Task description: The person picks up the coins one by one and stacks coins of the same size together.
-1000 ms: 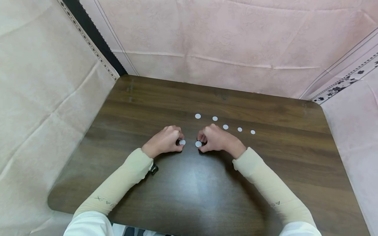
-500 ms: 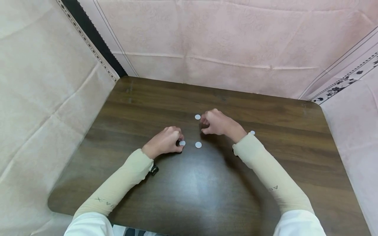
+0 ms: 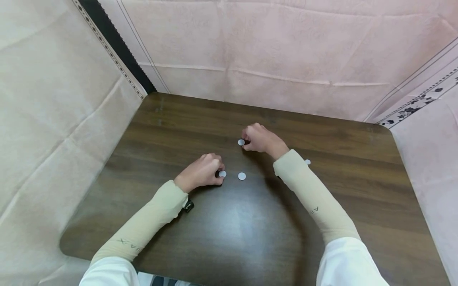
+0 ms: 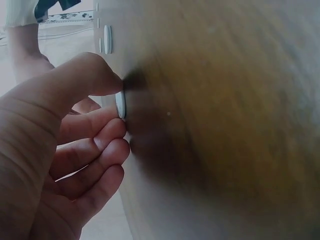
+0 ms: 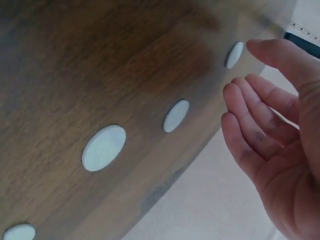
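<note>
In the head view, my left hand [image 3: 204,170] rests on the table and pinches a small white disc [image 3: 222,174] between thumb and fingertips. The left wrist view has this white disc [image 4: 121,104] lying flat at the thumb tip and forefinger. Farther back, my right hand [image 3: 262,138] hovers over another white disc [image 3: 241,142], its thumb and fingers spread apart beside it. From the right wrist, a gap shows between the thumb [image 5: 270,52] and that disc [image 5: 235,55]. A loose white disc [image 3: 241,176] lies just right of my left hand.
More white discs lie on the brown wooden table [image 3: 229,230]; one disc [image 3: 307,162] shows beside the right sleeve, and others are hidden under that arm in the head view. Pale cloth [image 3: 279,51] hangs behind the table and along both sides.
My right hand has left the disc near the left hand and moved away from me to the farthest-left disc at the back. The left hand has stayed in place on its disc.
</note>
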Demonstrator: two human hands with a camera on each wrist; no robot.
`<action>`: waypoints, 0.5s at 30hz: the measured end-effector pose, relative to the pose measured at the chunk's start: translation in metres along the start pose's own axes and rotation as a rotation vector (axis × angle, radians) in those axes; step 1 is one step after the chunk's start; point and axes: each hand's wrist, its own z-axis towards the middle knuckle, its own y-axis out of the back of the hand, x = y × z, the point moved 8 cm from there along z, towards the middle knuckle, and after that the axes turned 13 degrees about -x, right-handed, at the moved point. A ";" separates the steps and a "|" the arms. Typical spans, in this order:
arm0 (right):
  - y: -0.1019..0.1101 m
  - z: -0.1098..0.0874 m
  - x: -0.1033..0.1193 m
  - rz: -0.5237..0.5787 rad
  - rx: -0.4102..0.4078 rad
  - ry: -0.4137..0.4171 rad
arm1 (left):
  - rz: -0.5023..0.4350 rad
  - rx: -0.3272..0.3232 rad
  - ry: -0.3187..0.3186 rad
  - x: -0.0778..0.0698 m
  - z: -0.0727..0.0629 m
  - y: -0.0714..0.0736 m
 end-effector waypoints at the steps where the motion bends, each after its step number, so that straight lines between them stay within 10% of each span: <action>1: -0.001 0.002 -0.001 -0.002 -0.001 0.003 | 0.001 -0.001 0.000 0.000 0.000 0.000; 15: -0.008 0.025 -0.005 -0.053 0.116 -0.039 | -0.010 -0.015 -0.009 0.000 -0.001 0.001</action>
